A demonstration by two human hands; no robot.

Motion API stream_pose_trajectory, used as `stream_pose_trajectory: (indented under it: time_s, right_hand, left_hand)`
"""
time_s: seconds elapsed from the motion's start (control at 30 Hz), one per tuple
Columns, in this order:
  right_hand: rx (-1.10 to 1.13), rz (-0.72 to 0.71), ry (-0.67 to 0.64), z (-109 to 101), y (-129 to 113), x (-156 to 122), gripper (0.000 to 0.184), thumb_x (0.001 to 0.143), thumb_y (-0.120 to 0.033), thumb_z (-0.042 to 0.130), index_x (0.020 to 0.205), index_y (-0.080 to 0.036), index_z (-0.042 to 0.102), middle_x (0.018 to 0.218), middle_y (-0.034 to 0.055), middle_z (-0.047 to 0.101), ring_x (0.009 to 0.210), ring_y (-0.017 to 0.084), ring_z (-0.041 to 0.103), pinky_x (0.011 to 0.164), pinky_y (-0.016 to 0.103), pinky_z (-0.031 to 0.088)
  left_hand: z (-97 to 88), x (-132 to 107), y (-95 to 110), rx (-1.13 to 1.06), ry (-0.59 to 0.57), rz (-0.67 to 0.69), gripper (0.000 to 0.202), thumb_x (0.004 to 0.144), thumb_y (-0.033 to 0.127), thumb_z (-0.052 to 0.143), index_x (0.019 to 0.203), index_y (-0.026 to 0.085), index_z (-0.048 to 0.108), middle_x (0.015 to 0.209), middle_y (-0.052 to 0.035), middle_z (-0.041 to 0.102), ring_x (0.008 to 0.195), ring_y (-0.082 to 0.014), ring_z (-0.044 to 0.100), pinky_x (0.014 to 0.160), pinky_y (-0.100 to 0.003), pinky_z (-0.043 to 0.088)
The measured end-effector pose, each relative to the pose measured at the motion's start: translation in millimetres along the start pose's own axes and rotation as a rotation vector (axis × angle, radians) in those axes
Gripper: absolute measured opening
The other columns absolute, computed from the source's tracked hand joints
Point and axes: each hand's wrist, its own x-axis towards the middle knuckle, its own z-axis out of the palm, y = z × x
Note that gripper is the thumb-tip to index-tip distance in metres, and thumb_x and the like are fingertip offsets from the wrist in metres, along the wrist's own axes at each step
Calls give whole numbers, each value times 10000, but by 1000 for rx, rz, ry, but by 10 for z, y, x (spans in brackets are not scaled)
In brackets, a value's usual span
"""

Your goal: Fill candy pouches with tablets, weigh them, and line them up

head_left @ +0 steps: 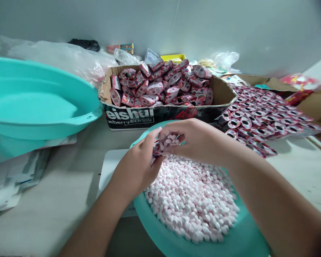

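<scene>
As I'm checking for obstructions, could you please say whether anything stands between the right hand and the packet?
Nothing visible does; the right hand, cupping pale tablets, is at the packet in the left hand.

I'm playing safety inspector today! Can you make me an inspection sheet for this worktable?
Surface: pale tabletop.
Job's things: pale pink tablets in a turquoise basin; heaped packets in a cardboard box; grouped packets at right, dark openings showing.
Clutter: clear plastic and black plastic behind; second turquoise basin at left.
Hands: left hand holds a small packet; right hand curls around tablets beside it.
Cables: nothing seen.
Surroundings: grey wall.
</scene>
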Motion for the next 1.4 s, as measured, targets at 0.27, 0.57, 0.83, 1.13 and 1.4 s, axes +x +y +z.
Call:
stream_pose_trajectory:
  time_s: [0.27,0.57,0.83,1.13,1.4]
  right_hand:
    - [-53,-19,57,6,26,-11,237,802,-235,678,1036,-233,709,984,-15,728,836,136,655,728,230,459]
    - [-32,-76,79,-22,-4,-22,195,843,-216,645,1024,-186,712,1026,43,718,902,161,655,793,245,485]
    - [-29,-151,117,-15,-15,-26,233,870,-163,579,1064,-196,703,1054,41,697,914,149,648,808,243,479]
    - [-91,-149,87,-24,28,-9,174,905,-223,575,995,-188,721,1047,74,669,958,186,616,836,288,449]
    - [-119,-187,63,37,-7,7,177,865,-103,562,872,-179,722,934,52,657,886,163,613,783,255,439]
  left_hand:
    - [-11,-2,21,-32,-8,-9,618,923,311,558,1494,262,328,1379,-88,602,1185,-303,629,860,-384,570]
    - [-27,-4,25,-45,-11,-3,614,919,299,560,1487,263,328,1362,-84,613,1175,-304,631,869,-395,561]
    - [-2,-4,3,-103,31,39,616,930,257,542,1498,252,303,1457,-84,543,1276,-278,574,965,-384,531]
    - [-3,-33,-22,-56,79,24,632,976,452,510,1518,211,291,1437,-135,552,1297,-280,563,1001,-364,520]
    - [-2,-28,-12,-25,67,4,637,965,419,537,1522,246,283,1375,-120,600,1202,-281,626,863,-331,565]
